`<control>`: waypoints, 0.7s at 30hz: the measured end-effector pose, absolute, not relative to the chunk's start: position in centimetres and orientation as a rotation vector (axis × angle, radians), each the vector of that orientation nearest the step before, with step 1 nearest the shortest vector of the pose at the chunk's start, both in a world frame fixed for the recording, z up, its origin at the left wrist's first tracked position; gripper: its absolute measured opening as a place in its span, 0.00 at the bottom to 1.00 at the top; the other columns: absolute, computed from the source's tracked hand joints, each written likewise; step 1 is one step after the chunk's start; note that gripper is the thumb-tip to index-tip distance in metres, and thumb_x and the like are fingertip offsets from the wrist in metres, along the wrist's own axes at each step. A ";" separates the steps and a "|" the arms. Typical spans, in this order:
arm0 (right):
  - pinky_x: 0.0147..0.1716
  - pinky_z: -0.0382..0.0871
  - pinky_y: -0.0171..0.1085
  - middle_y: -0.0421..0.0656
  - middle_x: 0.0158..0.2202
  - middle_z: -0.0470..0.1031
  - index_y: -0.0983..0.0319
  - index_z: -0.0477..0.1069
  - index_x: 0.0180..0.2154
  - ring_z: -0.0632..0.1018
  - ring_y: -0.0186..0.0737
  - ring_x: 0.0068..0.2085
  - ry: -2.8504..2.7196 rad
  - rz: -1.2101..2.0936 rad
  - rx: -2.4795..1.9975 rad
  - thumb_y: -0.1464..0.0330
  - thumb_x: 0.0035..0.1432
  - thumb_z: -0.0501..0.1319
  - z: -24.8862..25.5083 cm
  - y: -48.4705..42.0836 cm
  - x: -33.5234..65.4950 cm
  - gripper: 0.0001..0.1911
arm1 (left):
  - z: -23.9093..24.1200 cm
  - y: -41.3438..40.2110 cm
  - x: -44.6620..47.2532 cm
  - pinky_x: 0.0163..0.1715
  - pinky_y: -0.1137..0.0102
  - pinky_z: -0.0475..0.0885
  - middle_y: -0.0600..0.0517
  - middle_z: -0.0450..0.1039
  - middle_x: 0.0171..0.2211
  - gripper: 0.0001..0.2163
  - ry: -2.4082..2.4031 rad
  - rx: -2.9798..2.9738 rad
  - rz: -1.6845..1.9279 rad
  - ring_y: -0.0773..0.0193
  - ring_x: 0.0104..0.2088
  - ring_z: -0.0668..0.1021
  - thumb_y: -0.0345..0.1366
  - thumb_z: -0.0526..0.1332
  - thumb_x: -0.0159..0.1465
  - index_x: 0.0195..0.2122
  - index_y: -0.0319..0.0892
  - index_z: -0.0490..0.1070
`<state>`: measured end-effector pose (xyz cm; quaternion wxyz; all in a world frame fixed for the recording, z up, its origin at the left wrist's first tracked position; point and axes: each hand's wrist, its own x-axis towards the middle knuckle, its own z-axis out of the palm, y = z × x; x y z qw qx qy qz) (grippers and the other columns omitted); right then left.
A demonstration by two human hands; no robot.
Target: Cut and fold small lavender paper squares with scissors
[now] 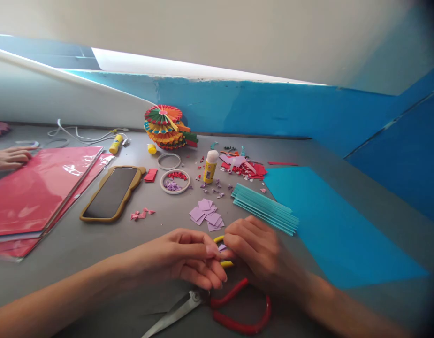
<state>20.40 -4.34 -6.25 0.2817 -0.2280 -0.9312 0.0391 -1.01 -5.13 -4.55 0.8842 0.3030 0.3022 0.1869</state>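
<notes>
A grey work surface (79,249) spreads from 9 o'clock round to 3 o'clock beneath a blue-painted wall (273,110) at 12 o'clock, its top edge chipped. A darker blue panel (396,150) meets it at 3 o'clock. A white slanted panel (62,94) stands at 10 o'clock, a cream overhead surface (202,33) closes the top, and a bright strip of light (167,63) runs just above the blue wall.

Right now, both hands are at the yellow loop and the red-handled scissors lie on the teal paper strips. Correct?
One thing is wrong: the red-handled scissors lie on the grey table below the hands, not on the teal paper strips, as the head view shows. The rest stands: the left hand and right hand are both at the yellow loop.
</notes>
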 end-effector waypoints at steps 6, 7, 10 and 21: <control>0.33 0.61 0.40 0.44 0.29 0.71 0.65 0.66 0.36 0.69 0.38 0.32 -2.484 0.114 -0.481 0.73 0.68 0.50 -6.5 -4.4 20.6 0.08 | -4.3 -5.3 -0.9 0.28 0.80 0.74 0.46 0.78 0.32 0.08 0.597 0.676 0.288 0.70 0.28 0.80 0.36 0.59 0.65 0.36 0.37 0.72; 0.33 0.61 0.39 0.44 0.29 0.71 0.64 0.66 0.37 0.69 0.38 0.32 -2.481 0.112 -0.473 0.73 0.68 0.51 -6.5 -4.5 20.6 0.07 | -4.3 -5.3 -0.9 0.28 0.80 0.73 0.46 0.78 0.32 0.08 0.599 0.696 0.281 0.69 0.28 0.80 0.38 0.59 0.65 0.35 0.37 0.72; 0.33 0.60 0.39 0.42 0.29 0.70 0.62 0.65 0.37 0.68 0.38 0.31 -2.449 0.211 -0.510 0.70 0.69 0.48 -6.4 -4.7 20.4 0.09 | -4.3 -5.4 -0.8 0.27 0.79 0.72 0.47 0.77 0.32 0.08 0.605 0.730 0.299 0.68 0.29 0.79 0.38 0.58 0.66 0.36 0.38 0.71; 0.32 0.64 0.32 0.37 0.27 0.68 0.60 0.60 0.30 0.70 0.33 0.30 -2.154 1.275 -0.896 0.68 0.72 0.42 -4.8 -6.6 19.0 0.17 | -4.9 -6.0 0.2 0.28 0.76 0.72 0.48 0.75 0.29 0.10 0.657 0.886 0.433 0.69 0.26 0.77 0.41 0.58 0.66 0.37 0.38 0.70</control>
